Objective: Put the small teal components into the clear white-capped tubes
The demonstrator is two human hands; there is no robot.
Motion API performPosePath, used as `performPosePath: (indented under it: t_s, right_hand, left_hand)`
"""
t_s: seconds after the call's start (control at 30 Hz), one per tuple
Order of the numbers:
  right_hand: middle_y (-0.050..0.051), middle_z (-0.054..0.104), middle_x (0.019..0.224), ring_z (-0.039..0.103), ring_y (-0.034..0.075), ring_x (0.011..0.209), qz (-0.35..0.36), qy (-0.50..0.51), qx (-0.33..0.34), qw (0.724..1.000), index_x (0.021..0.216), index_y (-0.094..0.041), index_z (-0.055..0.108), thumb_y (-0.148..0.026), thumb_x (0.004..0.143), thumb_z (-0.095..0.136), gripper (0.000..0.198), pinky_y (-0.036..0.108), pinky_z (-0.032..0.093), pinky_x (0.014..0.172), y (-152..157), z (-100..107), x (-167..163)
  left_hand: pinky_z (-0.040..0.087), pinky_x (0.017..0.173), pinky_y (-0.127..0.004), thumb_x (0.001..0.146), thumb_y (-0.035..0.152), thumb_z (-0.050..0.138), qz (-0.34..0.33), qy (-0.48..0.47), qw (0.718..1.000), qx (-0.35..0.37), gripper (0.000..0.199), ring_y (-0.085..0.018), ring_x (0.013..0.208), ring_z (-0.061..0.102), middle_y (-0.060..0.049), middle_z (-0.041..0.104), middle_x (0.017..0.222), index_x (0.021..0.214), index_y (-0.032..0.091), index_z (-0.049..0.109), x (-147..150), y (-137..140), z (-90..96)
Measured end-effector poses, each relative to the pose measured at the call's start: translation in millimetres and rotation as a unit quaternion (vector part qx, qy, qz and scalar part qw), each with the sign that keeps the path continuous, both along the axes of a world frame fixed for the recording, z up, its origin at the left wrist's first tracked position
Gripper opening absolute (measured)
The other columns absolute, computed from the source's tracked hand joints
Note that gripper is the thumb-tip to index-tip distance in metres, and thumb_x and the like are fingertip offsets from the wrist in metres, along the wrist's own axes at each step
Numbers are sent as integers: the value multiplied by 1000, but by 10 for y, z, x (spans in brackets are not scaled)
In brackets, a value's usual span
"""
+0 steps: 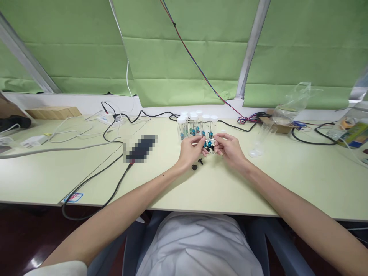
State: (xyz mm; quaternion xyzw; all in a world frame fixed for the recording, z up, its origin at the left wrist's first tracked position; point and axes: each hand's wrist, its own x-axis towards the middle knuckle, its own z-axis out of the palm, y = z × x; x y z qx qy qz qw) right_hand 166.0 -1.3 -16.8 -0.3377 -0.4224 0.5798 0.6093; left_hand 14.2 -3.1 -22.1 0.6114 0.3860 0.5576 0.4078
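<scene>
Your left hand (189, 151) and right hand (230, 149) meet over the middle of the table (172, 191). The thumb and fingers of each pinch an end of a thin pale rod (210, 140), which spans the small gap between them; your fingers hide its exact ends. Small blue pieces (209, 144) show just below the rod, partly covered by your fingers, so you cannot tell whether they are touching it.

Just beyond your hands, a cluster of clear vials with white caps (196, 117) stands upright and close together, crowding the far side of your working spot; blue parts show inside some. On the near side, close to your left hand, lie two black pieces, a round one (194, 167) and a stemmed one (200, 161).

To your right, clear tubes (266, 134) lean beside a cardboard box (280, 127) with a crumpled plastic bag (293, 103) on it. A knot of red and blue wires (245, 119) sits left of that box, along the far edge. To your left lies a dark device (142, 148), blurred into blocks, its black cable (115, 191) looping past the near edge. Farther left are a power strip (107, 118) and a white adapter (36, 140).

A blue-bordered sticker (74, 197) near the left front edge bears a red mark, and a green-and-yellow label (355, 134) shows at far right; neither can be read.
</scene>
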Motion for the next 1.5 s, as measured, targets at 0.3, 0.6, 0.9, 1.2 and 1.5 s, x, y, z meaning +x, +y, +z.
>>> performPosePath:
  t_s: [0.3,0.6,0.9,1.2,1.5]
  right_hand:
    - [-4,60,58,58,4,49,105,115,-50,987,78,-15,67,-20,82,79,13,8,52,48,53,22,32]
    - [1,71,75,72,8,72,125,155,-27,980,82,-15,69,-25,85,77,13,10,61,69,33,22,24]
    - [2,75,83,72,9,76,117,105,17,987,84,-18,70,-24,81,79,11,16,61,73,4,15,2]
    - [-2,59,62,55,8,51,39,-31,81,995,74,-17,73,-49,68,85,35,23,45,51,-21,-22,16]
    - [-2,57,56,53,10,48,-6,-30,87,996,75,-16,68,-52,68,84,40,23,40,45,16,-51,7]
  left_hand:
    - [51,49,-27,84,42,70,-17,-10,1000,-10,29,-16,48,63,-1,63,58,75,14,68,-3,-8,12]
    - [50,50,-25,77,39,79,-32,-95,991,-90,28,-14,52,64,-2,65,64,78,12,71,15,-10,44]
    - [49,50,-22,81,28,76,-45,-134,981,-131,18,-11,51,63,-2,65,63,76,11,71,14,-32,74]
    - [49,47,-24,80,33,76,-24,-81,992,-97,24,-14,51,65,0,62,60,70,13,67,22,-6,35]
    - [48,45,-26,81,38,73,-19,-21,999,-37,26,-17,49,64,-1,63,59,73,14,68,20,-37,41]
